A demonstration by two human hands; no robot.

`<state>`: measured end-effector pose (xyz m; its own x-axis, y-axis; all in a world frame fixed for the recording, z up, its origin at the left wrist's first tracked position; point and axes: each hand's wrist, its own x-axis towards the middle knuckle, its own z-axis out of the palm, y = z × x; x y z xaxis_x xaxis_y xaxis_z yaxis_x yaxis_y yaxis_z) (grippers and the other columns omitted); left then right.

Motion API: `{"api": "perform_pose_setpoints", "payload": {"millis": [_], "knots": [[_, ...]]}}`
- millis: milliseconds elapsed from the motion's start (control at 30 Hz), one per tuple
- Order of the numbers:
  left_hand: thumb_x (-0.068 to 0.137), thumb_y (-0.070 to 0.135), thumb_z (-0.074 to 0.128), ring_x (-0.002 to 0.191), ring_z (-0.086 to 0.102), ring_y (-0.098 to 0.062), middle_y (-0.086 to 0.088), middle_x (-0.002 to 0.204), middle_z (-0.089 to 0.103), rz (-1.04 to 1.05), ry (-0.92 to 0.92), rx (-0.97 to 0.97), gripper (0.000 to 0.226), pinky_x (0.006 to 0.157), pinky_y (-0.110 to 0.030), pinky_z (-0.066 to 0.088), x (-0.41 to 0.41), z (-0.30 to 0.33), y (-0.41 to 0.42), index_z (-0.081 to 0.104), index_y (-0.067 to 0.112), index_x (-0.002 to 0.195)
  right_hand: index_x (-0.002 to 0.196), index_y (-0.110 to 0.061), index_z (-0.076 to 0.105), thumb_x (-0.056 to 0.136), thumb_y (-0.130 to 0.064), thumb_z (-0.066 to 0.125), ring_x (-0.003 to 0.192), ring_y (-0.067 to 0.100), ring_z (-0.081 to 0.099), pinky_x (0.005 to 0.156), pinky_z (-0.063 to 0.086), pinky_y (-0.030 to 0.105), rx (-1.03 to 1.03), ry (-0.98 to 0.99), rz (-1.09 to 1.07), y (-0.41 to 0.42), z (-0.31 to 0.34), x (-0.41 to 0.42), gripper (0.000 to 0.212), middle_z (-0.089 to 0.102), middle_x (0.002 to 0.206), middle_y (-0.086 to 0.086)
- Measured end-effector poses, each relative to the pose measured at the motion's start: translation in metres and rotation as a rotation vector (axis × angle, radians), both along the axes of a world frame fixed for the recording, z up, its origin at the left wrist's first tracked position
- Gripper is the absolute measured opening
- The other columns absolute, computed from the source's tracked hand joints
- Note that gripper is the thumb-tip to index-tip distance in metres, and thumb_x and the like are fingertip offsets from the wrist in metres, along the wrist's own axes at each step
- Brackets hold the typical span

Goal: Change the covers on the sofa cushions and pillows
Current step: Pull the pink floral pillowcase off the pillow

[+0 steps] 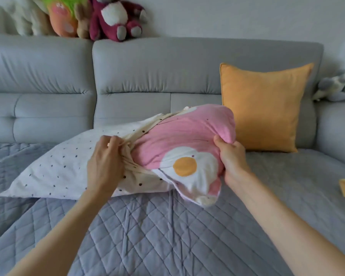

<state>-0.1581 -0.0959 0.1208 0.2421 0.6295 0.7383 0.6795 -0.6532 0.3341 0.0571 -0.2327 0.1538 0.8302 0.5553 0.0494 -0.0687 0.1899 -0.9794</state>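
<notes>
A: Why is the left hand (105,166) bunched up like that?

B: Its fingers (113,141) pinch the gathered mouth of the dotted cover (54,172), likely to keep it open around the pillow.

A: And the right hand (230,158)?

B: Its fingers curl tight round the corner of the pink egg-print pillow (183,140), which lies on the quilted sofa seat (147,226), half inside the cover. Whether it goes in or comes out, I cannot tell.

A: The orange cushion (265,108)?

B: Propped against the backrest, apart.

Plush toys (116,18) atop sofa back (187,64)
</notes>
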Motion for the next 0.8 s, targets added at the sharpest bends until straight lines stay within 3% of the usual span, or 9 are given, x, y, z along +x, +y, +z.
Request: {"api": "perform_pose_setpoints", "payload": {"millis": [100,167,300,400,567,600,667,733,800], "knots": [[0.086,-0.001,0.052,0.07,0.052,-0.038,-0.019,0.099,0.053,0.029,0.036,0.018,0.01,0.051,-0.036,0.036,0.0,0.007,0.024,0.055,0.002,0.095,0.091,-0.007,0.062,0.088,-0.017,0.063,0.074,0.023,0.063,0.07,0.053,0.035,0.035,0.031,-0.012,0.006,0.012,0.026,0.011,0.065,0.084,0.011],[0.092,0.01,0.049,0.072,0.054,-0.037,-0.014,0.101,0.054,0.036,0.034,-0.044,0.01,0.052,-0.036,0.037,0.014,-0.003,0.027,0.056,0.007,0.099,0.104,-0.003,0.062,0.087,-0.024,0.065,0.077,0.024,0.063,0.067,0.052,0.032,-0.015,0.067,-0.011,0.008,0.0,0.042,0.027,0.066,0.089,0.012],[0.095,0.032,0.048,0.082,0.058,-0.032,-0.007,0.107,0.056,-0.019,0.045,-0.25,0.023,0.057,-0.031,0.035,0.039,-0.057,0.004,0.06,0.019,0.108,0.127,0.002,0.048,0.084,-0.032,0.069,0.103,0.028,0.058,0.07,0.047,0.03,-0.403,-0.003,-0.025,-0.021,-0.051,0.06,0.059,0.058,0.114,0.013],[0.091,0.034,0.054,0.083,0.06,-0.034,-0.009,0.104,0.059,-0.105,-0.019,-0.224,0.028,0.058,-0.031,0.041,0.048,-0.08,-0.011,0.064,0.014,0.107,0.142,-0.006,0.031,0.086,-0.038,0.062,0.127,0.03,0.039,0.099,0.034,0.036,-0.566,-0.565,-0.192,-0.052,-0.085,0.053,0.071,0.043,0.137,0.014],[0.081,0.059,0.031,0.104,0.052,-0.03,-0.008,0.117,0.055,-0.146,0.016,-0.238,0.066,0.08,-0.042,0.044,0.053,-0.079,-0.026,0.055,0.018,0.127,0.139,-0.017,0.038,0.063,-0.078,0.044,0.133,0.032,0.033,0.105,0.024,0.056,-0.667,-1.559,-0.069,-0.054,-0.12,-0.007,0.098,0.04,0.143,0.013],[0.081,0.062,0.029,0.109,0.049,-0.027,-0.007,0.123,0.053,-0.19,0.03,-0.25,0.069,0.085,-0.04,0.043,0.05,-0.08,-0.03,0.049,0.021,0.133,0.14,-0.016,0.036,0.058,-0.073,0.053,0.134,0.034,0.033,0.105,0.023,0.059,-0.713,-1.656,-0.051,-0.049,-0.129,-0.016,0.101,0.039,0.145,0.015],[0.083,0.063,0.029,0.12,0.042,-0.024,-0.003,0.138,0.042,-0.266,0.067,-0.266,0.069,0.093,-0.039,0.041,0.042,-0.085,-0.037,0.034,0.029,0.142,0.136,-0.014,0.038,0.059,-0.038,0.069,0.126,0.037,0.045,0.098,0.037,0.061,-0.725,-1.746,-0.091,-0.037,-0.136,-0.011,0.087,0.047,0.139,0.018],[0.085,0.058,0.036,0.129,0.036,-0.027,-0.005,0.148,0.03,-0.302,0.146,-0.169,0.069,0.1,-0.046,0.038,0.034,-0.095,-0.045,0.021,0.031,0.146,0.127,-0.015,0.046,0.066,-0.014,0.053,0.102,0.034,0.063,0.08,0.053,0.05,-0.614,-1.755,-0.195,-0.024,-0.121,0.011,0.061,0.063,0.118,0.015],[0.08,0.056,0.053,0.137,0.026,-0.029,-0.008,0.152,0.022,-0.271,0.283,-0.026,0.081,0.107,-0.054,0.028,0.032,-0.106,-0.053,0.016,0.032,0.148,0.114,-0.013,0.058,0.061,-0.007,0.054,0.073,0.029,0.068,0.057,0.055,0.036,-0.488,-1.719,-0.208,-0.015,-0.086,0.028,0.053,0.071,0.089,0.01]]}}
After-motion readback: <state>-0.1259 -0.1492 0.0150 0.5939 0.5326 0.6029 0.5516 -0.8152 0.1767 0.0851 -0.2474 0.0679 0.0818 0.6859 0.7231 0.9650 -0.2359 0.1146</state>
